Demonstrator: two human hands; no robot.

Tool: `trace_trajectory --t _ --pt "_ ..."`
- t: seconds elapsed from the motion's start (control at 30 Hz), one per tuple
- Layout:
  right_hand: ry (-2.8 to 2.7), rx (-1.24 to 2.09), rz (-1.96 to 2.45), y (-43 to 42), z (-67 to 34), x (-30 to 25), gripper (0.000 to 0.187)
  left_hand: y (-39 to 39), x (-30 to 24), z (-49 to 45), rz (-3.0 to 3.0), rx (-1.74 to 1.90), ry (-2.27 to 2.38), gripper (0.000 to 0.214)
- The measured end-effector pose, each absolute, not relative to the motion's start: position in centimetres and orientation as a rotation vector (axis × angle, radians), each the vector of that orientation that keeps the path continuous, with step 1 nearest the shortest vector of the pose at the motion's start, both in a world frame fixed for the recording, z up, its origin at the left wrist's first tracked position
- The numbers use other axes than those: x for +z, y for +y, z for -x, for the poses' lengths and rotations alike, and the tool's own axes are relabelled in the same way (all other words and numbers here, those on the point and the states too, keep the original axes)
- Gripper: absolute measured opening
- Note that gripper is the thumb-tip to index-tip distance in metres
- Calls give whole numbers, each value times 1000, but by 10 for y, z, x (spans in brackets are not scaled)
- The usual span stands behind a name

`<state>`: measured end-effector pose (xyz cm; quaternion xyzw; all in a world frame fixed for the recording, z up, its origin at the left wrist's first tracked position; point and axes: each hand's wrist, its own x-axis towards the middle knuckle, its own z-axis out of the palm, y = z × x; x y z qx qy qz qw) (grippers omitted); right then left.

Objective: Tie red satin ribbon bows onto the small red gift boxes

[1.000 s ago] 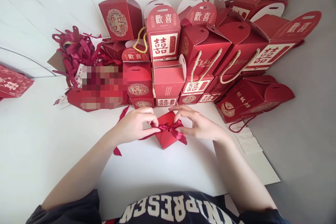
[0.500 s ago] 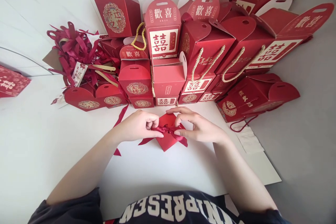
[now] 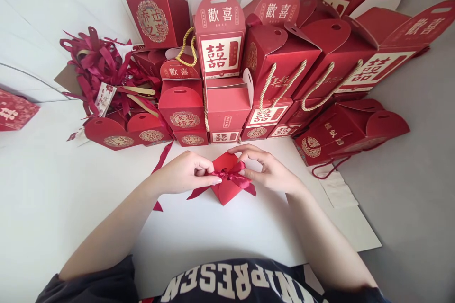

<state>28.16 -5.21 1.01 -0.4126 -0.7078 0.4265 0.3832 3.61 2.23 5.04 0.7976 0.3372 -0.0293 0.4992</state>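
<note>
A small red gift box (image 3: 223,195) lies on the white table with a dark red ribbon bow (image 3: 237,179) tied across its top. My left hand (image 3: 187,171) pinches the bow's left loop between thumb and bent fingers. On the other side, my right hand (image 3: 267,170) has its thumb and fingertips at the right loop, which stands puffed out. One right finger reaches over the box's far corner. The ribbon's tails spread out below both hands.
Stacked red gift boxes (image 3: 227,104) with rope handles line the wall. A tangled heap of ribbons (image 3: 103,66) sits at the left. A loose ribbon strip (image 3: 162,157) lies beside my left wrist. White paper (image 3: 336,187) lies at the right.
The bow's right loop has opened out and looks fuller, and the right fingers have shifted slightly along it. My left hand stays on the left loop.
</note>
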Motion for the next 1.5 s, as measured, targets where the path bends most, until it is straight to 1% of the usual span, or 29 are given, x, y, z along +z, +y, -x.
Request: trace_trajectory --t 0.07,0.17,0.3,0.43,0.57,0.7,0.73,0.83,0.9,1.03,1.2,1.4,1.5 --pt "-1774 1035 1096 -52 -275 8 3 22 49 -37 -1927 -64 829 38" --pt "-1748 912 1163 -53 -264 3 6 22 47 -38 -1959 -36 855 40" --pt "-1782 674 1252 -55 -256 0 9 22 45 -37 -1995 -3 845 44" --pt "-1887 398 1335 -59 -260 -2 11 23 43 -34 -1999 -20 822 43" --pt "-1923 203 1486 -63 -259 -5 11 24 44 -34 -1993 -56 857 47" --pt "-1952 79 1660 -64 -251 -4 31 29 47 -35 -1971 -59 830 43" --pt "-1973 52 1668 -64 -250 -3 31 30 47 -36 -1956 -58 805 41" --pt "-1990 -39 1659 -64 -247 -4 22 35 46 -36 -1928 -39 765 43" --pt "-1970 -99 1669 -64 -246 -6 21 36 44 -36 -1909 -24 780 42" --pt "-1936 -143 1697 -64 -246 -14 25 37 46 -35 -1826 -26 842 37" --pt "-1897 -107 1697 -65 -245 -20 27 40 46 -35 -1656 -92 944 36" --pt "-1874 -18 1727 -65 -244 -19 27 54 31 -31 -1517 -124 830 39" --pt "-1859 17 1731 -64 -244 -18 27 58 27 -26 -1536 -114 688 39"
